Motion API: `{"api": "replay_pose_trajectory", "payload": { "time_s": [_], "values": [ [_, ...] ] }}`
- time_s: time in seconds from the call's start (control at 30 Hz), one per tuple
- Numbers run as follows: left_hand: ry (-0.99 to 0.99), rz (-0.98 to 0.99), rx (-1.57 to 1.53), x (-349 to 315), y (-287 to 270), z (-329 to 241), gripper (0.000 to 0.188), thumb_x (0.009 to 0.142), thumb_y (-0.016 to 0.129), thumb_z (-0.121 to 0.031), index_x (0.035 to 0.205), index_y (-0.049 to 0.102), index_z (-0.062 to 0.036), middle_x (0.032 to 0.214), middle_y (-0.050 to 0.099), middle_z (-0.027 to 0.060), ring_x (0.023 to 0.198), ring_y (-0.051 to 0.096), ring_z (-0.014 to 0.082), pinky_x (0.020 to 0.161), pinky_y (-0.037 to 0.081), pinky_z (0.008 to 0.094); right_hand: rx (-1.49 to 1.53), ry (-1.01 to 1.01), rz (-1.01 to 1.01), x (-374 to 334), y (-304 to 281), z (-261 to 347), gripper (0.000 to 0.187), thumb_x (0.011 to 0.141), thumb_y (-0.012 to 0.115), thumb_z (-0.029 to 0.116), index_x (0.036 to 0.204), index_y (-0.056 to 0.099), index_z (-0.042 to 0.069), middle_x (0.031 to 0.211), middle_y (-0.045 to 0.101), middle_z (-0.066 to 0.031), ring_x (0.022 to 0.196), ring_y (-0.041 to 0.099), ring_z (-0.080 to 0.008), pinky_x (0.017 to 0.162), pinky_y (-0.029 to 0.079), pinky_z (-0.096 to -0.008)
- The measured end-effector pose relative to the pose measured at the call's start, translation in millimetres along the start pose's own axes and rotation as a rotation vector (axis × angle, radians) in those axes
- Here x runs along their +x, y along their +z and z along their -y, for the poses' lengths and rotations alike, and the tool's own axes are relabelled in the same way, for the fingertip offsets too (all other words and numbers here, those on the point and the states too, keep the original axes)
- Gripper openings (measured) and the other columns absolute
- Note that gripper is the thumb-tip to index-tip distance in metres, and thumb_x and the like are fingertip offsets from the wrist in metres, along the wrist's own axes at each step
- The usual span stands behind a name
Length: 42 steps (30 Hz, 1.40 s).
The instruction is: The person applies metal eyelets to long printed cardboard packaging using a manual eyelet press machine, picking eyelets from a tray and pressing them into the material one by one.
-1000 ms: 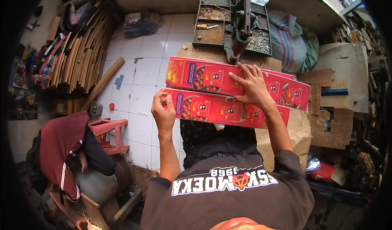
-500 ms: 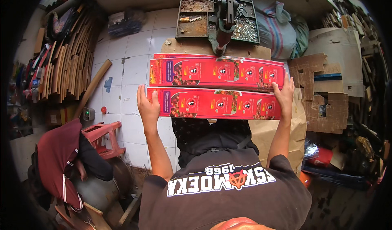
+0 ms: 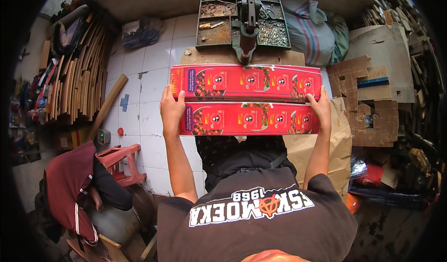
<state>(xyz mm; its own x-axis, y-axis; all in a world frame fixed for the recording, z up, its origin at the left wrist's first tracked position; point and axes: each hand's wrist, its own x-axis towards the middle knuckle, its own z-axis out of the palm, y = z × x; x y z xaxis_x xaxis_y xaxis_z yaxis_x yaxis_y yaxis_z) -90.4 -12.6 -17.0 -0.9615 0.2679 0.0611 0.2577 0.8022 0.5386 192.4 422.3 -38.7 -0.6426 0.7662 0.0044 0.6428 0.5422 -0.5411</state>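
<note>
Two long red printed cardboard strips lie crosswise in front of me, the far one (image 3: 233,81) on a stack and the near one (image 3: 228,118) close to my lap. My left hand (image 3: 171,109) grips the left end of the far stack, its thumb on the top face. At the opposite end my right hand (image 3: 321,108) holds the same stack, thumb on top and fingers along the edge. Just beyond the stack's far edge stands the post of a green hand press (image 3: 247,45).
Beyond the press is a compartment tray (image 3: 214,36) with small metal parts. A wooden bar (image 3: 109,104), a red plastic stool (image 3: 128,162) and a person in a maroon top (image 3: 70,187) are at left. Cut cardboard (image 3: 375,131) and a striped sack (image 3: 309,34) lie at right.
Both hands have shifted to the ends of the far stack, the left moving away from the near strip's end. The far stack's uneven sheets now lie more in line.
</note>
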Motion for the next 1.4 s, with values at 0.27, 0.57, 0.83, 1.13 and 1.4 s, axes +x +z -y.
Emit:
{"api": "replay_pose_trajectory", "payload": {
  "time_s": [0.27,0.57,0.83,1.13,1.4],
  "values": [
    [-0.235,0.003,-0.147,-37,-22,33,0.061,0.095,0.061,-0.039,0.134,0.052,0.0069,0.123,0.062,0.0272,0.113,0.063,0.0354,0.096,0.048,0.0391,0.244,0.311,0.024,-41,-9,-27,0.075,0.091,0.069,0.036,0.143,0.039,-0.008,0.122,0.064,-0.0216,0.112,0.062,-0.0274,0.098,0.046,-0.0347],
    [-0.246,0.084,-0.298,-50,-6,54,0.048,0.097,0.057,-0.044,0.106,0.067,0.0028,0.094,0.071,0.0215,0.09,0.068,0.032,0.082,0.051,0.0405,0.723,0.277,0.111,-53,16,-62,0.035,0.098,0.063,0.03,0.114,0.064,-0.001,0.099,0.069,-0.0032,0.086,0.061,-0.0083,0.08,0.049,-0.0265],
    [-0.262,0.082,-0.316,-51,-11,50,0.047,0.097,0.059,-0.041,0.108,0.067,0.0036,0.094,0.071,0.0194,0.087,0.068,0.0271,0.08,0.051,0.0382,0.713,0.262,0.083,-50,11,-51,0.033,0.097,0.064,0.026,0.113,0.064,-0.003,0.096,0.069,-0.0031,0.083,0.062,-0.0083,0.076,0.05,-0.0257],
    [-0.271,0.087,-0.308,-50,-11,45,0.045,0.096,0.061,-0.035,0.115,0.065,0.0048,0.098,0.071,0.0197,0.09,0.068,0.0277,0.083,0.051,0.0377,0.706,0.263,0.06,-50,14,-61,0.038,0.094,0.067,0.025,0.118,0.064,-0.005,0.101,0.071,-0.0082,0.088,0.064,-0.0112,0.082,0.051,-0.0285],
    [-0.154,-0.02,-0.138,-20,-8,26,0.056,0.092,0.065,-0.03,0.136,0.052,0.0031,0.118,0.066,0.0241,0.106,0.066,0.033,0.091,0.051,0.039,0.512,0.253,-0.032,-20,9,-44,0.068,0.089,0.072,0.03,0.139,0.044,-0.009,0.126,0.061,-0.0245,0.11,0.063,-0.0275,0.095,0.049,-0.0341]
  ]
}}
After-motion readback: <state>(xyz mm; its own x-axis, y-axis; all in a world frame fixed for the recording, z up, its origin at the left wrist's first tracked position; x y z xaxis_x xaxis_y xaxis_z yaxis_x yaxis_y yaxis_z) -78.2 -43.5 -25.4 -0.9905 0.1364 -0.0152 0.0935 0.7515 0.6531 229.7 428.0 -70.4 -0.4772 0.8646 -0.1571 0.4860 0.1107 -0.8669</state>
